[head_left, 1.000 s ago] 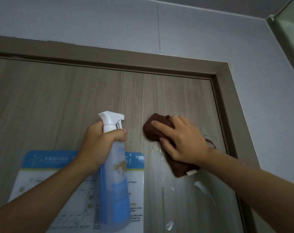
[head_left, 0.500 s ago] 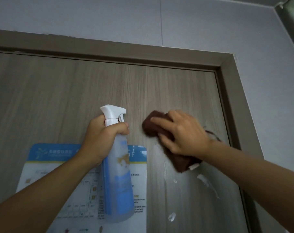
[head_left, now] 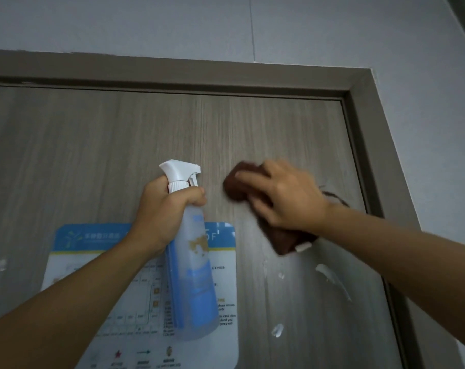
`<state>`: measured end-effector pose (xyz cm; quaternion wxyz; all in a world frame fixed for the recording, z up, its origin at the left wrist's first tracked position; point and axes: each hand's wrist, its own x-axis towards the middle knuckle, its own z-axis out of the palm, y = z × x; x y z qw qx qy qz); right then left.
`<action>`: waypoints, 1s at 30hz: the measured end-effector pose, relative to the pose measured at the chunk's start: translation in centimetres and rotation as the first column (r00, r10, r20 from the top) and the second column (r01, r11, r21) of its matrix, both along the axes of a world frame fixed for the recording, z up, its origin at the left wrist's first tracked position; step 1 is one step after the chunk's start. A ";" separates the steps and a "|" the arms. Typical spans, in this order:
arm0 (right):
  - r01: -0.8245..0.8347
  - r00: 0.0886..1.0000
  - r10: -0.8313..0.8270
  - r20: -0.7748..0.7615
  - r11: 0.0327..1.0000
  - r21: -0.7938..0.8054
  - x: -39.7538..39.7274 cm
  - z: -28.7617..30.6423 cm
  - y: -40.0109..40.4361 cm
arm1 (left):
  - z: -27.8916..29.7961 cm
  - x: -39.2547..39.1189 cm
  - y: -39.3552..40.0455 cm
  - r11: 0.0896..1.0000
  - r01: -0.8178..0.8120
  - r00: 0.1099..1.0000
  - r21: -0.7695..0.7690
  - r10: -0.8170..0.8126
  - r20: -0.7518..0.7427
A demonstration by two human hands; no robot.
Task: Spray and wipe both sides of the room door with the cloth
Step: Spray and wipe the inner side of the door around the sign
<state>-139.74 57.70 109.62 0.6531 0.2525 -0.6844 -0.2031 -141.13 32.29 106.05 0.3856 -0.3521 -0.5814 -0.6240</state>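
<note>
1. The left hand [head_left: 163, 214] is clenched around the neck of a spray bottle [head_left: 194, 275], holding it upright in front of the door [head_left: 93, 155]; whether the bottle touches the door cannot be told.
2. The bottle's white trigger head [head_left: 179, 173] points right, towards the cloth. The hand's fingers wrap the neck just below it, so the trigger is partly covered.
3. The right hand [head_left: 287, 201] lies with fingers spread and fairly straight on a brown cloth [head_left: 242, 185], pressing it flat against the door's upper right part.
4. Most of the cloth is hidden under that hand; its upper left corner and a lower end with a small white tag [head_left: 304, 247] show. The hand and cloth are blurred.
5. A dark loop or strand [head_left: 335, 198] sticks out behind the right wrist; what it is cannot be made out.
6. White foam streaks and droplets [head_left: 329, 278] sit on the door below the cloth, with one more spot [head_left: 1, 265] near the left edge.
7. A blue-headed printed notice [head_left: 98, 243] is fixed to the door; the left arm and bottle cover much of it, and its small text is unreadable.
8. The door frame [head_left: 359, 83] shows along the top and right; the door's lower part and left side are cut off.
</note>
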 end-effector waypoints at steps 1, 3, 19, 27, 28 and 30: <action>-0.022 1.000 0.019 -0.023 0.991 -0.134 0.2 1.6 0.0 | 0.0 -0.1 0.0 1.000 0.003 1.000 -0.005 -0.003 0.009; -0.044 0.999 0.035 -0.032 0.925 -0.378 0.3 3.8 -0.6 | -0.1 -0.1 -0.1 1.000 0.005 1.000 -0.001 -0.005 0.020; -0.088 0.994 0.108 0.020 0.892 -0.443 0.5 4.7 -2.2 | -0.2 0.7 0.0 1.000 0.018 0.999 0.003 -0.018 0.050; -0.098 0.994 0.102 0.033 0.990 -0.107 -0.4 -2.0 -1.4 | -0.4 1.1 0.0 0.999 0.032 0.998 0.017 -0.033 0.058; -0.107 0.994 0.109 -0.006 0.971 -0.212 -0.4 -1.2 -0.7 | -0.4 1.1 0.0 0.999 0.039 0.997 0.015 -0.040 0.060; -0.150 0.989 0.131 -0.073 0.878 -0.454 -0.5 0.9 0.1 | -0.4 1.1 0.0 0.999 0.047 0.997 0.011 -0.048 0.068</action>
